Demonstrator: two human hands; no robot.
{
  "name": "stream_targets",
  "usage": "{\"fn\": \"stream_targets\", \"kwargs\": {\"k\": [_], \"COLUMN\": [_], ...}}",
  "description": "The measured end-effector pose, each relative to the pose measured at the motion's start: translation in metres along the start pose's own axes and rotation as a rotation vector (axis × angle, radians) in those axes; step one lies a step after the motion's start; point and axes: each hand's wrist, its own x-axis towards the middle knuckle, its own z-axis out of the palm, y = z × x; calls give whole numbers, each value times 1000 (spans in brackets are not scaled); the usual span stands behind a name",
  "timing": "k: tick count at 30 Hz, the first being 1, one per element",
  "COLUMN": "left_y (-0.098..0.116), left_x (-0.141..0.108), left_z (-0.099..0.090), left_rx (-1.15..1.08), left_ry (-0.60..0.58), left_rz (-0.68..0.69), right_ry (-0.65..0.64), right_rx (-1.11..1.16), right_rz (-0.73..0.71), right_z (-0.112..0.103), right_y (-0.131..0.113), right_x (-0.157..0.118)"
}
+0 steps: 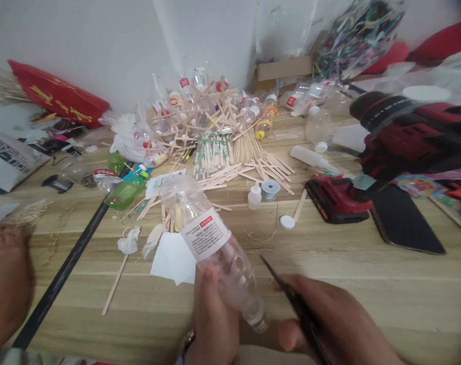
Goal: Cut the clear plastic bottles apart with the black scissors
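A clear plastic bottle (240, 276) with a white printed label (205, 234) is tilted over the table, its narrow neck end pointing down toward me. My left hand (213, 304) is closed around its middle from below. Just right of the bottle's neck, my right hand (329, 314) grips a slim black tool (291, 296) with a thin pointed tip, apart from the bottle. Motion blur hides whether it is scissors or a knife. A white sheet of paper (174, 258) lies partly behind the bottle.
Wooden sticks (249, 147) and several bottles pile up at the back. A red and black power drill (390, 142) stands at right beside a dark phone (405, 220). A wire spool (270, 189) and small dropper bottle (254, 195) sit mid-table. Another person's limb (8, 284) is at left.
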Motion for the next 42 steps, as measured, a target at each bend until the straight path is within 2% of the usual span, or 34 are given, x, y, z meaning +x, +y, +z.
{"fn": "stream_targets", "kwargs": {"k": [3,7,10,18,26,35,39,42], "left_y": [3,4,2,1,-2,-3,-4,-4], "left_x": [-1,-4,-4,-3,-1,0,2,2], "left_z": [4,5,4,3,1,-3,-8,-5], "left_rx": [5,-7,-13,9,15,89,137,79], "left_ry": [32,-23,-18,37,20,20,10,29], "left_rz": [26,5,4,-41,-28,-57,-22,-27], "right_ry": [40,-81,-146,-93,-76,-76,-132,-153], "right_rx": [-6,-43,-102,-235,-349,-423,-370,-266], "right_rz": [4,26,49,-43,-97,-217,-207,-115], "right_z": [-7,-10,-10,-15,-18,-40,-34,-23], "right_y": [3,7,7,7,12,10,13,14], "right_x": [3,0,-2,7,3,19,15,8]}}
